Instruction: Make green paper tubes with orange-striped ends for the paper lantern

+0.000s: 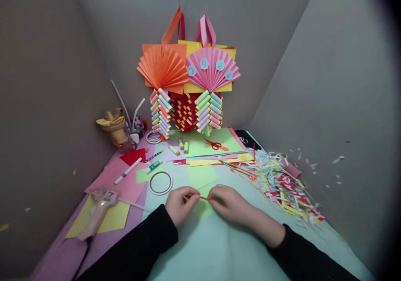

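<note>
Black sleeves (134,245), nearest | left hand (181,205), right hand (230,203): each grip pinched on one end of orange-red strip (204,198) | location: between fingertips, over counter (203,247) | progress, judged: three paper rolls (186,146) complete; strip unfinished, attached to nothing visible | appearance: thin, narrow, roughly straight; material unclear

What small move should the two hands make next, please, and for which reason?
Probably roll the thin orange-red strip gently: the left hand and the right hand pinch it from either side, a short stretch shows between them, and three small green tubes with orange ends sit beyond.
</note>
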